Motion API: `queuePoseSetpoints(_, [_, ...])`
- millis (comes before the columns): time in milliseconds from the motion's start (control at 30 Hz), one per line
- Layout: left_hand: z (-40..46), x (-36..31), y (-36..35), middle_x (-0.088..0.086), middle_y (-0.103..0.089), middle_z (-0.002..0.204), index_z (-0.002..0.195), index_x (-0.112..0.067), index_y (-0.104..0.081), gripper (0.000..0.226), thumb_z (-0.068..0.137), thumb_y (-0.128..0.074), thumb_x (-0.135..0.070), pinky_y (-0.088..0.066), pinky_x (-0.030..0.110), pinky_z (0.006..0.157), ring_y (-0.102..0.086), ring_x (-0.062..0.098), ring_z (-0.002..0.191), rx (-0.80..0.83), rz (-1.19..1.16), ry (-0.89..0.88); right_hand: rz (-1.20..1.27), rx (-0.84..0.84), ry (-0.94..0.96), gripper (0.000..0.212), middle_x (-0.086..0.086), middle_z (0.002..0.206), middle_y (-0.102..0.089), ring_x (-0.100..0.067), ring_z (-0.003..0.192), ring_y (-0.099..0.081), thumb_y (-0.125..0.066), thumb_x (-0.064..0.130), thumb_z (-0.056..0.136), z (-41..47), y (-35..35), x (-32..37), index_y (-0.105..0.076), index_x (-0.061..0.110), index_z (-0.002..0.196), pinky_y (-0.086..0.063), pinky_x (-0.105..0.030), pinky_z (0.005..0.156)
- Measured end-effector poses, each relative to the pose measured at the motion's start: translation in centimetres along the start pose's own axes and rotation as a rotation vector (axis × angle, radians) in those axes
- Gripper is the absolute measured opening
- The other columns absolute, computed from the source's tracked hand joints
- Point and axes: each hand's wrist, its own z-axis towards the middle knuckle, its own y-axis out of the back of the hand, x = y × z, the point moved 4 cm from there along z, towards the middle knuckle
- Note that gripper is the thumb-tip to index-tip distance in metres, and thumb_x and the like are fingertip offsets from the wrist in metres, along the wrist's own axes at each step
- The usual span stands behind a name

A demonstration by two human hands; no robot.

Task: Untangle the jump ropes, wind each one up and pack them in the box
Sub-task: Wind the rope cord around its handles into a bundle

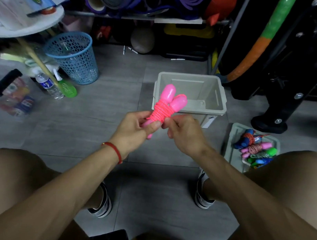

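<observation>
The box (189,93) sits open on the floor (117,107) ahead of you, with a lid (234,149) holding wound ropes (254,148) to its right. Over the box's near edge, your left hand (131,131) grips the pink rope (162,109) by its handles while your right hand (185,131) pinches its coils.
</observation>
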Motion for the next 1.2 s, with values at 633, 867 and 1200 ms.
queuePoseSetpoints(633, [-1.0, -0.9, -0.4, 0.021, -0.071, 0.108, 0.132, -0.012, -0.052, 0.051, 0.087, -0.066, -0.032, -0.06, 0.039, 0.077, -0.069, 0.029, 0.088, 0.034, -0.404, 0.098, 0.372, 0.018, 0.06, 0.031, 0.012, 0.057, -0.06, -0.001, 0.054, -0.052, -0.061, 0.032, 0.099, -0.1, 1.4, 2.1, -0.073, 0.013, 0.078, -0.044, -0.022, 0.045])
queuePoseSetpoints(867, [-0.5, -0.3, 0.2, 0.006, -0.069, 0.094, 0.133, -0.018, -0.06, 0.04, 0.094, -0.063, -0.017, -0.055, 0.032, 0.064, -0.06, 0.013, 0.077, -0.016, -0.005, -0.105, 0.083, 0.043, 0.074, 0.031, 0.021, 0.05, -0.056, 0.001, 0.049, -0.05, -0.06, 0.044, 0.098, 0.4, -0.3, 0.6, -0.069, 0.03, 0.071, -0.039, -0.021, 0.059])
queuePoseSetpoints(1200, [-0.6, -0.9, -1.3, 0.019, -0.062, 0.089, 0.145, -0.01, -0.047, 0.058, 0.092, -0.049, -0.034, -0.054, 0.044, 0.076, -0.058, 0.04, 0.082, -0.35, 0.837, -0.495, 0.543, -0.029, -0.362, 0.03, -0.006, 0.062, -0.052, -0.015, 0.041, -0.038, -0.058, 0.031, 0.09, -0.6, -2.3, 0.8, -0.065, 0.008, 0.073, -0.034, -0.033, 0.05])
